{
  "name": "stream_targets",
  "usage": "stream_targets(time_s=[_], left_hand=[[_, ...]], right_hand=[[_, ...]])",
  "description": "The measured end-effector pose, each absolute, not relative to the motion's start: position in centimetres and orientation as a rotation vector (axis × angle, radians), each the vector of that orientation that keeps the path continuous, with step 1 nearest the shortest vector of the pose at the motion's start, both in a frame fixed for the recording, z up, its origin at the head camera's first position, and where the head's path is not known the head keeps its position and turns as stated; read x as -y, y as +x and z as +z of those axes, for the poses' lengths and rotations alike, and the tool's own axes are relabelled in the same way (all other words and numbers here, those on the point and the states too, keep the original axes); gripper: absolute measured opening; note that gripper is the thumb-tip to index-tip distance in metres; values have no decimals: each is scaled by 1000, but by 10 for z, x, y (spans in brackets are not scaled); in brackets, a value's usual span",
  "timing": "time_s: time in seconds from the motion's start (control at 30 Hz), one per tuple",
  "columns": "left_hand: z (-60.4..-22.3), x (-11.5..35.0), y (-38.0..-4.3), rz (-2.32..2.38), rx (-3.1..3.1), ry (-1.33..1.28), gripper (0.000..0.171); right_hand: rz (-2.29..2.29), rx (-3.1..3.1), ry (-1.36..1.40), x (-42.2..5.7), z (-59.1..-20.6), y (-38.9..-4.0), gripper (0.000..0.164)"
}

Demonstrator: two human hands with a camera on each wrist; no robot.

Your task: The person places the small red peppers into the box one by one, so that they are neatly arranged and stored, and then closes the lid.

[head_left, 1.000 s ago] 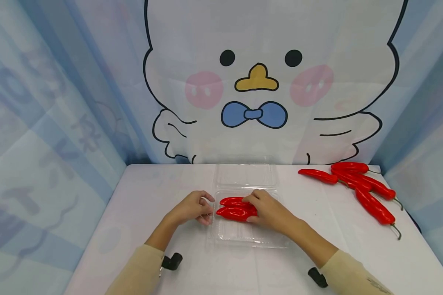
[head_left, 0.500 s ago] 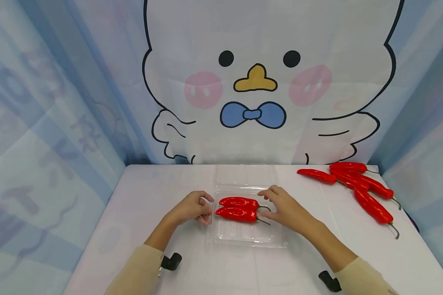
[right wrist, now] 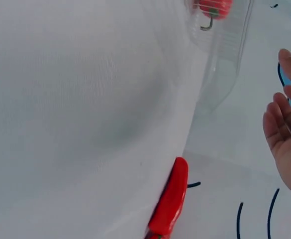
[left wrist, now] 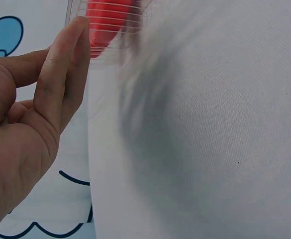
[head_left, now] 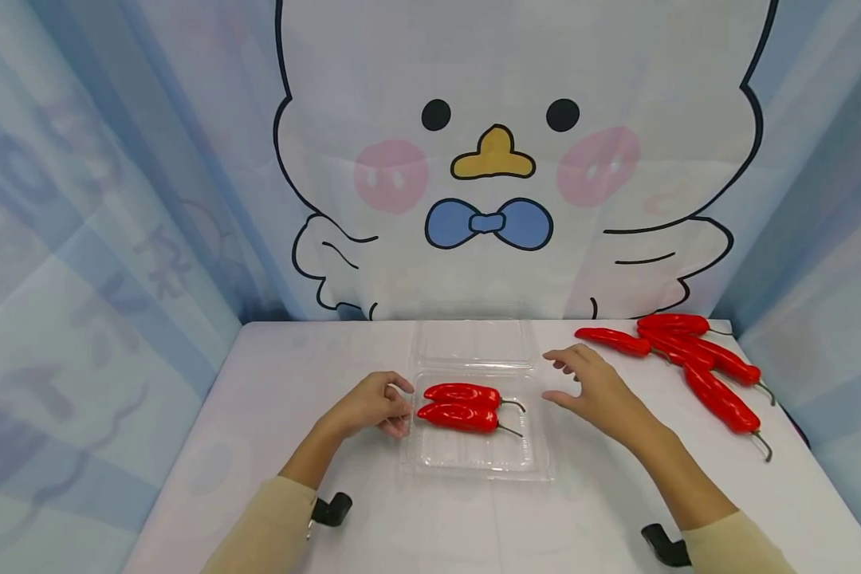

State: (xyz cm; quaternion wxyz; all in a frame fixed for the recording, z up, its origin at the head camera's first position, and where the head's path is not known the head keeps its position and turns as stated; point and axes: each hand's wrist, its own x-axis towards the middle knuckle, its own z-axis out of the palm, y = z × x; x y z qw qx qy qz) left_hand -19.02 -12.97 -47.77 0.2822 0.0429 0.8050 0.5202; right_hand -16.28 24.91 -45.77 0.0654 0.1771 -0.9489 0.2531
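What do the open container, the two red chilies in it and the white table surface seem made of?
Container: probably thin, glossy plastic; it is see-through and its ridges catch light.
Chilies: smooth, glossy red surface with bright highlights; real or plastic imitation, I can't tell.
White table surface: possibly matte cloth, given its fine weave-like texture.

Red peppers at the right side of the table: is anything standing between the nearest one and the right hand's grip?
No, nothing visible: in the head view only white tabletop shows between the right hand's grip and the nearest loose red pepper. The transparent container is on the hand's other side.
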Motion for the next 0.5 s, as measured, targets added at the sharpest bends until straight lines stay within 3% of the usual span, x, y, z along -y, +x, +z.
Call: stream_targets(time_s=[0.5], left_hand=[[-480, 131, -191, 1393, -2161, 105, 31]], right_hand=[[636, 2871, 353, -312, -438, -164, 69]])
